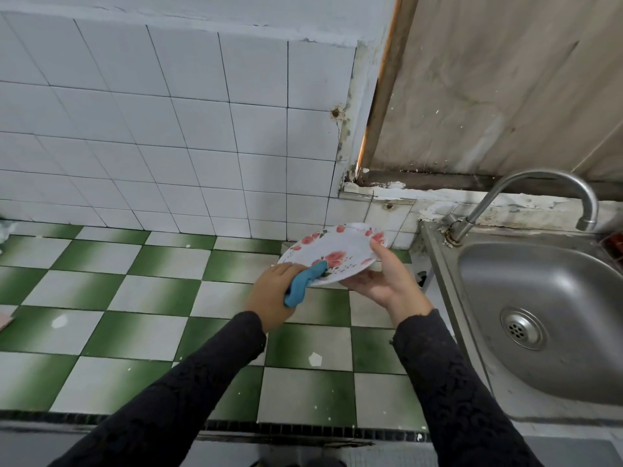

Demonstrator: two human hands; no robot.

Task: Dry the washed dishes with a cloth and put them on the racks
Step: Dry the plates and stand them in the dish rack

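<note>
green-checked counter [141, 291] beside a steel sink [539, 298]. my right fingers [360, 281] grasp the tilted floral plate [333, 247] above the counter; my left fingers [288, 268] clench a blue cloth [303, 286] against its near rim. best wiped in circles, with the underside braced.

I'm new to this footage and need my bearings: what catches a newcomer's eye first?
The round white plate with pink roses, held mid-frame over the green-and-white checkered tile counter. The right hand holds its rim while the left hand presses a blue cloth to it. A stainless steel sink lies at right.
</note>
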